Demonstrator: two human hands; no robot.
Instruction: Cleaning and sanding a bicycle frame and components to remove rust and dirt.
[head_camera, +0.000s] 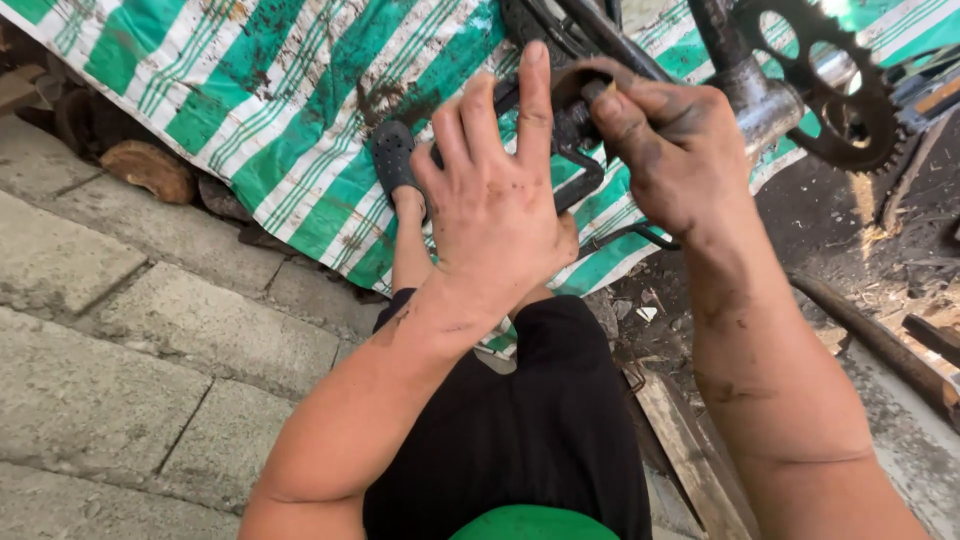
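My left hand (495, 200) lies flat, fingers spread, against the bicycle frame (590, 190), while my greasy right hand (670, 150) grips a dark part (578, 100) on it. Just beyond, the toothed chainring (835, 85) looks rigid, heavy and slick; I'd hold the tubes, not teeth.

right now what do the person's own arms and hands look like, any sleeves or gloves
No gloves and no sleeves: both forearms are bare to the elbow. The right hand is smeared with dark grease, with streaks down its forearm. The left hand carries only small dark specks and smudges. No watch or rings visible.
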